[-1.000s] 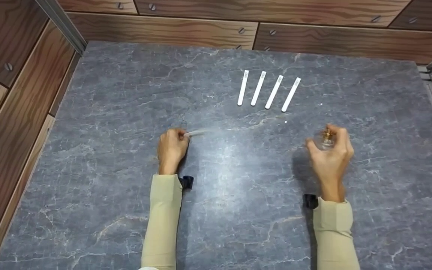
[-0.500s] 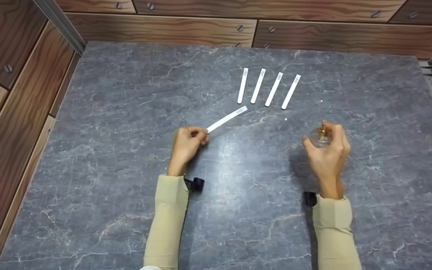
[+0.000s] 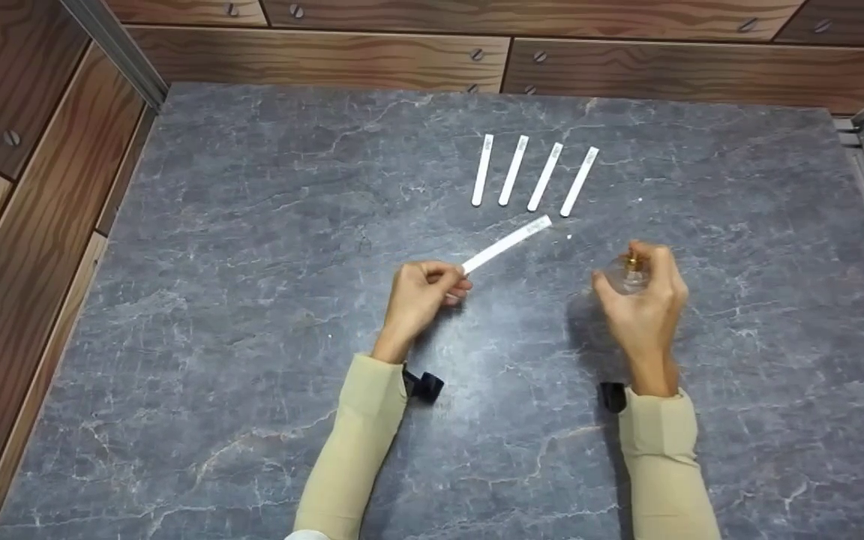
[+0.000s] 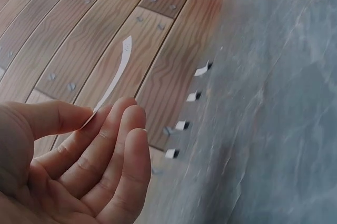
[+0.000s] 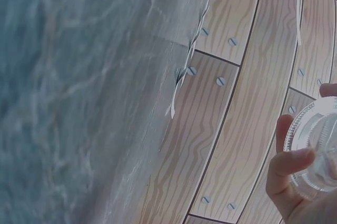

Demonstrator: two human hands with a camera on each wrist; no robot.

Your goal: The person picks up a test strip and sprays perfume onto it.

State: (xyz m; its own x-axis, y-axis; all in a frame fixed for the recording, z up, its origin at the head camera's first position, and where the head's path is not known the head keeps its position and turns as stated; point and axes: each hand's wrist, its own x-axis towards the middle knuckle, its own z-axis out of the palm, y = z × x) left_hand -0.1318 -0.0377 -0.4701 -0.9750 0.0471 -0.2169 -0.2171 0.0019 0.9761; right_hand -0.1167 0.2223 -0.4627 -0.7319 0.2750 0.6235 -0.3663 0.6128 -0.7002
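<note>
Both beige sleeves come in from the near edge of the grey marble-look surface [image 3: 199,315], forearms about parallel, hands raised a bit over the middle. Left hand [image 3: 418,294] pinches the near end of a white paper strip [image 3: 505,244] between thumb and curled fingers; the left wrist view confirms the pinch, thumb against fingertips [image 4: 124,116] with the strip rising out of them. Strip's long axis runs up and to the right from the left hand, free end tilted toward the right hand. Right hand [image 3: 642,300] wraps a small clear glass bottle [image 3: 625,276] with a gold top, index finger curled over the top; right wrist view shows only the ribbed clear base between the fingers. Key relation: strip's free tip sits left of and slightly beyond the bottle top, near but apart, a visible gap between. Cannot tell which way the nozzle faces. Farther out, four more white strips [image 3: 529,176] lie flat in a fanned row, just beyond the held strip's tip, untouched, well clear of both hands. Wood-grain panel walls [image 3: 387,56] with screw heads close off the far side.
</note>
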